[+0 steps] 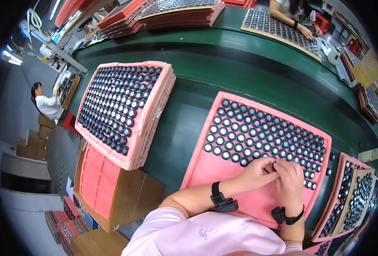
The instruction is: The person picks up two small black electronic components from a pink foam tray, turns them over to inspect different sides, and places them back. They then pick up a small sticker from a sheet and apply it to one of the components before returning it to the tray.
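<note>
A pink foam tray (223, 170) lies in front of me, its upper part filled with rows of small black round parts (257, 123) with pale, lens-like centres. Over the tray's lower middle, my left hand (260, 174) and my right hand (289, 177) meet, fingers bent together. Between their fingertips is a small black round part (275, 166), mostly covered by the fingers. Both hands are closed on it, just below the lowest row. Its exact shape is hidden.
Left of my tray stands a stack of pink foam trays (154, 123), the top one full of similar parts. A cardboard box (133, 192) holds pink foam below it. More loaded trays (347, 192) lie at right. Across the green bench (240, 55), a co-worker's hands (306, 32) are beside another tray.
</note>
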`<state>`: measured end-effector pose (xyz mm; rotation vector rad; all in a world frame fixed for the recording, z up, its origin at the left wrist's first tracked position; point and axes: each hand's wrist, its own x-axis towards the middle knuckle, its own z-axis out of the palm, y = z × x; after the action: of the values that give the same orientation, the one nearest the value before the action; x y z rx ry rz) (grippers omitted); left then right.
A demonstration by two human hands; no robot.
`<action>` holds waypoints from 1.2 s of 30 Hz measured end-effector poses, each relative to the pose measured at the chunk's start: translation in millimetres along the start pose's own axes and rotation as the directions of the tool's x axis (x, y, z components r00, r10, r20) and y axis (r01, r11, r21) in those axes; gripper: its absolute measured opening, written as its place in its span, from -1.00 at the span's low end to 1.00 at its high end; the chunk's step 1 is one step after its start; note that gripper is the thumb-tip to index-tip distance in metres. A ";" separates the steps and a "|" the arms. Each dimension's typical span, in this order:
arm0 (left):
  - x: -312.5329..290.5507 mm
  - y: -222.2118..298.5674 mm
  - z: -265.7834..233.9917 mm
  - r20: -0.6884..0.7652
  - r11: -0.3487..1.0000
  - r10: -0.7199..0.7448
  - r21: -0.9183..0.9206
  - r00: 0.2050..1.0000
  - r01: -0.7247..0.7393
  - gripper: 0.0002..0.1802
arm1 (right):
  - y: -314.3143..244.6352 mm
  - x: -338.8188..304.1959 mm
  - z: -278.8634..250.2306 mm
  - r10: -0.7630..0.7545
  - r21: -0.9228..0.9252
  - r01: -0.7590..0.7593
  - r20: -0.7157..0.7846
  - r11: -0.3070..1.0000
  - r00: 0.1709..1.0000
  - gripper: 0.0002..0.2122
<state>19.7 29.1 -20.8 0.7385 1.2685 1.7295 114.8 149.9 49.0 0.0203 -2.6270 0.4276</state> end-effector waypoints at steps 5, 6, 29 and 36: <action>-4.9 -1.9 4.2 -0.114 0.981 0.145 0.148 0.983 -0.127 -0.66 | 6.0 -13.1 7.5 -0.044 0.060 0.048 -0.061 0.997 0.997 -0.62; -5.2 -0.8 0.8 -0.116 0.939 0.268 0.254 0.956 -0.233 -0.63 | 6.9 -12.6 7.0 -0.051 0.154 0.066 -0.095 0.986 0.994 -0.61; -1.3 38.7 -4.2 0.226 0.652 0.427 0.595 0.876 -0.471 -0.49 | 18.8 -46.6 18.0 0.124 0.800 -0.482 0.552 -0.357 0.824 -0.73; -3.5 37.2 -5.0 0.219 0.654 0.393 0.616 0.893 -0.439 -0.50 | 20.5 -49.3 22.0 0.202 0.852 -0.429 0.496 -0.301 0.844 -0.75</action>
<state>6.6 18.9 13.1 1.5995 1.7872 1.5572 146.8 159.8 2.0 -0.1897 -1.4367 2.7412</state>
